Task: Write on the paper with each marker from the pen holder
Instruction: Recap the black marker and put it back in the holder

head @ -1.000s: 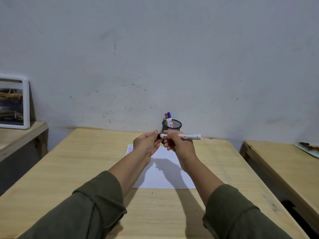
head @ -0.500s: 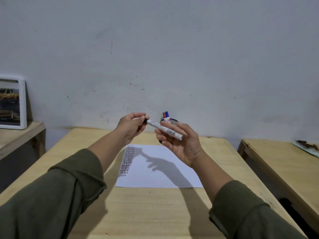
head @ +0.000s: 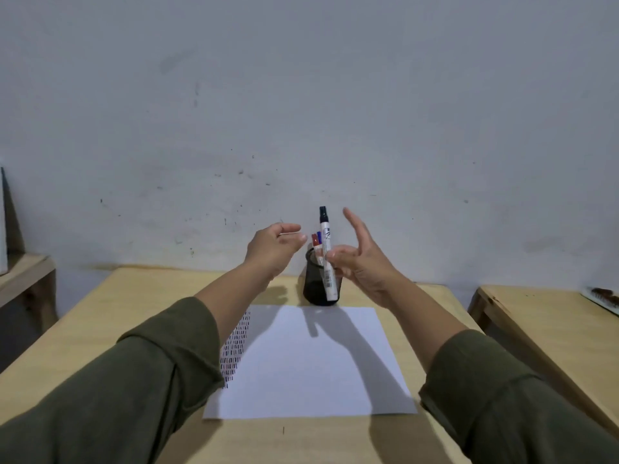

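The right hand [head: 360, 262] pinches the uncapped black marker [head: 326, 256] upright above the paper [head: 318, 363]; the left hand [head: 273, 247] appears curled, contents indiscernible. Stroke columns fill the paper's left edge; most remains blank. Two markers [head: 316, 239] wait in the pen holder [head: 315, 289].

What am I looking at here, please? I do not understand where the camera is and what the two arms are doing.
There is no machine here. A person wears a camera on the head, so you see their own two arms reaching forward over a wooden table. The right hand holds a white marker upright, its dark end pointing up. The left hand is loosely curled beside it; whether it holds something small I cannot tell. Behind them stands a black pen holder with a red marker and a blue marker in it. On the table lies a white paper with rows of short strokes along its left side.
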A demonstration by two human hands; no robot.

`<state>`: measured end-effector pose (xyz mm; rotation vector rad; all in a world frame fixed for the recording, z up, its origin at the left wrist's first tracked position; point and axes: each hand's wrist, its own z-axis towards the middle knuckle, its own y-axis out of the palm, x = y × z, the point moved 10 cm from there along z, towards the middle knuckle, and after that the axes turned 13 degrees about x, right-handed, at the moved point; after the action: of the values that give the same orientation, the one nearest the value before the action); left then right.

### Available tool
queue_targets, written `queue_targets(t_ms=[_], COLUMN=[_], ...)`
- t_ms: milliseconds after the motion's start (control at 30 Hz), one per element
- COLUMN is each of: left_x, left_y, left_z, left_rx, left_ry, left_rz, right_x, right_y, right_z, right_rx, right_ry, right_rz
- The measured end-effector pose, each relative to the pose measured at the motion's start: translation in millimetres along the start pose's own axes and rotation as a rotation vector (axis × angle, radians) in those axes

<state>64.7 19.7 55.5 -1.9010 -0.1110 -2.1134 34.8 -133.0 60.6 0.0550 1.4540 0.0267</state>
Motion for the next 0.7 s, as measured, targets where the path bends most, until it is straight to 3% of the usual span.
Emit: queue_targets(t_ms=[233, 500, 700], left_x=[-31.1, -57.3, -60.6], left_y=[38.6, 66.4, 69.6], left_z=[27.7, 42.3, 44.6], left_rx=[-0.036, -0.102, -0.116], left_ry=[0.034, 0.015, 0.032], left_rz=[0.289, 0.328, 0.31], right_x=[-25.5, 8.0, 27.4], right_y=[-31.4, -34.6, -31.6], right_z=[73.6, 107.9, 108.9], right_rx=[0.198, 0.178, 0.127], right_ry=[-0.238, -0.269, -0.285], right_rz=[-0.448, -0.768, -0.863])
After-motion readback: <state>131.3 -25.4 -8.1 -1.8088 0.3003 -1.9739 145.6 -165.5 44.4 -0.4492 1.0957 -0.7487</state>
